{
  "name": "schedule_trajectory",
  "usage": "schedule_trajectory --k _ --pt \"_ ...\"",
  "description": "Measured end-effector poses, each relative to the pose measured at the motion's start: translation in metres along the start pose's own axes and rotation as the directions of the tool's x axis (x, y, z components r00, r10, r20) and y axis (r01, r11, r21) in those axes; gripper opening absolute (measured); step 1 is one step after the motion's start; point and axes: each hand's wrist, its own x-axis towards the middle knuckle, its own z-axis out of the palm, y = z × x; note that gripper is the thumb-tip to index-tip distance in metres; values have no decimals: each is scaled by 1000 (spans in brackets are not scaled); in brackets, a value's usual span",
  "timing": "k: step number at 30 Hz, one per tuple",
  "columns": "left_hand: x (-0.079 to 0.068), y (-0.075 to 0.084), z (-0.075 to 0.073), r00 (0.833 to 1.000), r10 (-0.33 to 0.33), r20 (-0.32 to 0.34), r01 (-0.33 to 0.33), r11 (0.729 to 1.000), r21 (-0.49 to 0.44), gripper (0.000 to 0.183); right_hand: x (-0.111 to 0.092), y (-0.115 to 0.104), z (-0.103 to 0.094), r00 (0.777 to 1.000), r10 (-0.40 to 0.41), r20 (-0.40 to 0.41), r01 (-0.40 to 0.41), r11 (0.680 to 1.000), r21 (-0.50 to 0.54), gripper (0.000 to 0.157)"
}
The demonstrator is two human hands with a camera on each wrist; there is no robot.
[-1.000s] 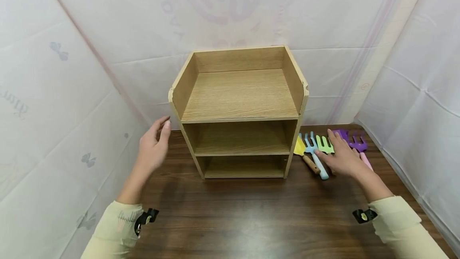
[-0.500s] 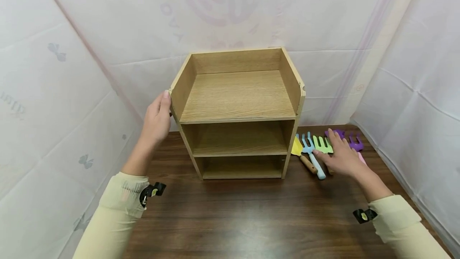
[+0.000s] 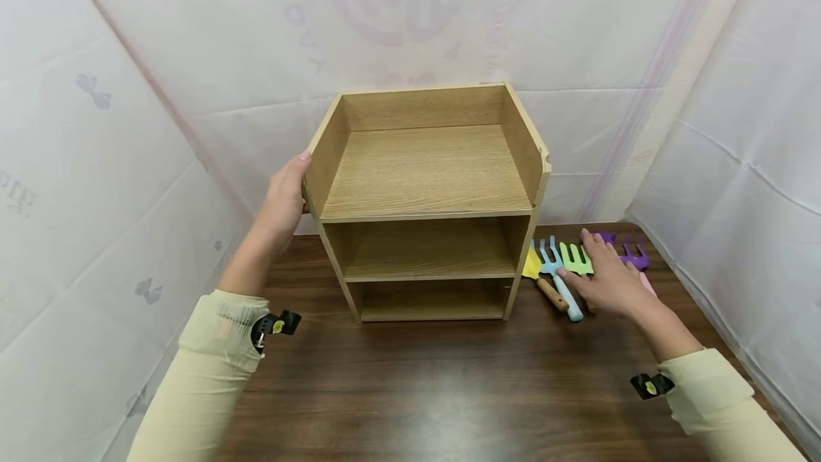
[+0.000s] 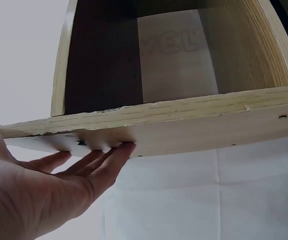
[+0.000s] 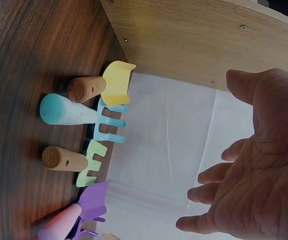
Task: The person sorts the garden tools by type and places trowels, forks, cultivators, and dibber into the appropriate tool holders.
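A light wooden shelf unit (image 3: 423,170) with a high-sided top and two compartments below stands mid-table. My left hand (image 3: 282,198) touches its left side panel; in the left wrist view the extended fingers (image 4: 106,167) press on the panel's outer face, and the thumb lies at the front edge. My right hand (image 3: 612,276) is spread over a row of small garden tools to the right of the shelf, holding nothing. These are a yellow trowel (image 5: 117,82), a light-blue fork (image 5: 66,111), a green rake (image 5: 89,162), a purple shovel (image 5: 94,200) and a purple fork (image 3: 635,261).
The dark wooden table (image 3: 410,383) carries the shelf and tools. White printed sheeting (image 3: 423,34) hangs behind the shelf and along both sides, close to the tools on the right. Black wrist bands (image 3: 651,385) sit over the light sleeves.
My left hand has come in from the left and reached up to the shelf's side panel. In the last half second the shelf's right side has shifted slightly rightward. My right hand stays over the tools.
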Motion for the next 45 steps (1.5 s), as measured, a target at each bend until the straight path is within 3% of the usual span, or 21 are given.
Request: schedule_trajectory --k 10,18,25,40,45 --pt "2 2 9 995 -78 66 85 989 -118 59 -3 9 -3 1000 15 22 -15 1000 -13 101" --pt "0 5 18 992 -125 28 128 985 -114 61 -4 22 -4 999 5 50 -7 999 37 101" --pt "-2 5 19 993 -115 -3 114 987 -110 60 -5 31 -5 998 13 58 -14 1000 15 103" --pt "-5 1 11 996 -73 41 76 994 -72 60 -9 45 -3 996 28 79 -33 998 55 104" --pt "-5 -3 10 998 -52 28 54 997 -57 58 -10 56 -3 994 60 89 -67 995 80 107"
